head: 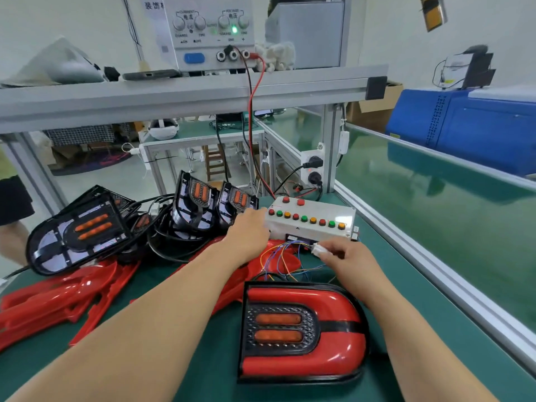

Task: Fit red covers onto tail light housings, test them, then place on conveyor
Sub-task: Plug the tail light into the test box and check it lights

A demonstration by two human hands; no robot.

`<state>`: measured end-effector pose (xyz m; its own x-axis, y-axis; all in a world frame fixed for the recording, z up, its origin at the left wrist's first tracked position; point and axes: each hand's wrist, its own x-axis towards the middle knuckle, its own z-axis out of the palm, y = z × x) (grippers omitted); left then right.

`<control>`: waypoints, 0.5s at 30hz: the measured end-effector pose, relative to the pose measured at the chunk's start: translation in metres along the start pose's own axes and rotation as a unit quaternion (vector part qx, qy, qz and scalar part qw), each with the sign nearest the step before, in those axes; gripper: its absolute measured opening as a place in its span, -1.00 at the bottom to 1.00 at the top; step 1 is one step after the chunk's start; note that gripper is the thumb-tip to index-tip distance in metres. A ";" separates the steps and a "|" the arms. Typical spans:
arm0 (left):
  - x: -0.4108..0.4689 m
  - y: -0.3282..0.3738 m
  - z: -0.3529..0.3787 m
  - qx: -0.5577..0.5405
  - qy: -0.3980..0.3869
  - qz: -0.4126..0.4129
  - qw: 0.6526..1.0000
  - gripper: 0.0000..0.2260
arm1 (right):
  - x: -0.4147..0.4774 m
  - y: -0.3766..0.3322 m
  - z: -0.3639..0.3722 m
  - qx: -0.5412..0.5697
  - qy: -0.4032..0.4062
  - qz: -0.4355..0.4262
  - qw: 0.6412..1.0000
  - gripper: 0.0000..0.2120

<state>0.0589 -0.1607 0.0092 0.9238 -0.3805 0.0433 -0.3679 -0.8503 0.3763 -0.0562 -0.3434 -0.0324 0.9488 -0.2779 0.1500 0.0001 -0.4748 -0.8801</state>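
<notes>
plastic, shiny and red, is covering the finished tail light [301, 329] that is lying flat on the green table mat [203, 367], close in front of the person. it is shaped like a fat letter d, with a black rim and two orange bars sitting in a bumpy black patch. the right hand [345, 256] is pinching a small white plug [318, 250] between thumb and fingertips, just in front of the test box [310, 220]. thin wires [278, 258] in many colours are looping from the plug down toward the tail light. the left hand [249, 230] is leaning on the left end of the white box, with its fingers bent over and hidden, so i cannot tell if it is gripping anything. round red, green and yellow buttons are lining the top of the box. loose red covers [58, 297] are lying in a smooth, glossy pile on the left, and the left arm is crossing over some of them. black bare housings [78, 230] are leaning behind the pile, tangled with black cords. a grey power supply [208, 30] is sitting on the metal shelf [174, 91] above, its green light glowing. the shiny green conveyor [435, 198] is running along the right side, behind a metal rail.
</notes>
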 end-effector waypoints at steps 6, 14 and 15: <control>0.017 0.001 0.011 0.089 -0.057 -0.044 0.993 -0.45 | -0.001 0.008 0.006 0.024 -0.007 0.011 1.000 -0.90; 0.024 -0.004 0.023 0.099 -0.040 -0.042 0.993 -0.41 | -0.003 0.014 0.004 0.036 -0.005 0.007 0.999 -0.91; 0.024 -0.004 0.024 0.098 -0.039 -0.043 0.994 -0.41 | -0.003 0.014 0.004 0.036 -0.004 0.005 0.999 -0.91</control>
<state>0.0802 -0.1750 -0.0133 0.9443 -0.3242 -0.0565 -0.3088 -0.9322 0.1886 -0.0577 -0.3460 -0.0469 0.9512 -0.2760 0.1380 0.0128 -0.4114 -0.9114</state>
